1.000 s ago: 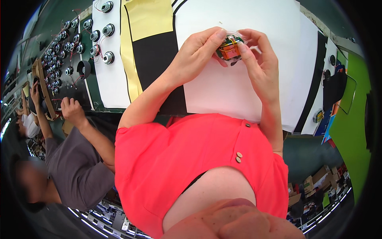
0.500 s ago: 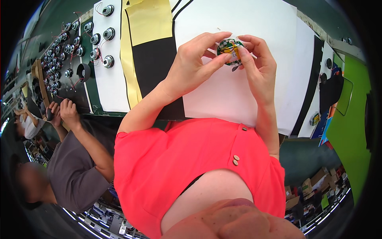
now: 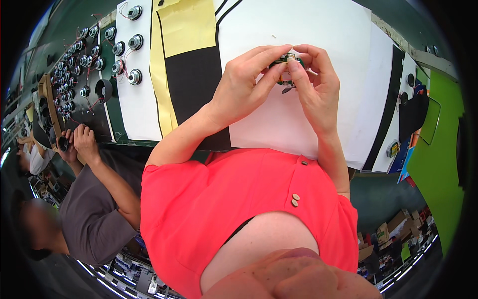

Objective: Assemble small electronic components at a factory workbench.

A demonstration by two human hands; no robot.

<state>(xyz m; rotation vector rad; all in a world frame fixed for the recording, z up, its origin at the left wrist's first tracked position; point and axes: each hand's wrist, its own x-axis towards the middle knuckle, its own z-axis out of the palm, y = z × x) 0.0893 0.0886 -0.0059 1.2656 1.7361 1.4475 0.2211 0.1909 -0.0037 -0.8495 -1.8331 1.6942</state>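
Observation:
Between my two hands, above the white sheet on the bench, is a small round green circuit board assembly [image 3: 285, 75] with a yellow part on it. My left hand [image 3: 249, 74] grips its left edge, thumb on the near side and fingers over the far rim. From the other side my right hand [image 3: 314, 74] pinches it, the thumb pressing on its face. A small dark oval piece [image 3: 288, 90] hangs from its near edge. Fingers cover most of the board.
White paper [image 3: 269, 119] lies under my hands, beside a black mat [image 3: 193, 94] and yellow paper [image 3: 186, 30]. Several small speakers with wires [image 3: 135, 42] stand at left. A co-worker's hands [image 3: 85, 142] hold a dark round part. A black cloth [image 3: 414, 113] lies at right.
The board has tilted in my hands, so less of its face shows. My fingers have closed in nearer together around it. At left, the co-worker's dark part has turned.

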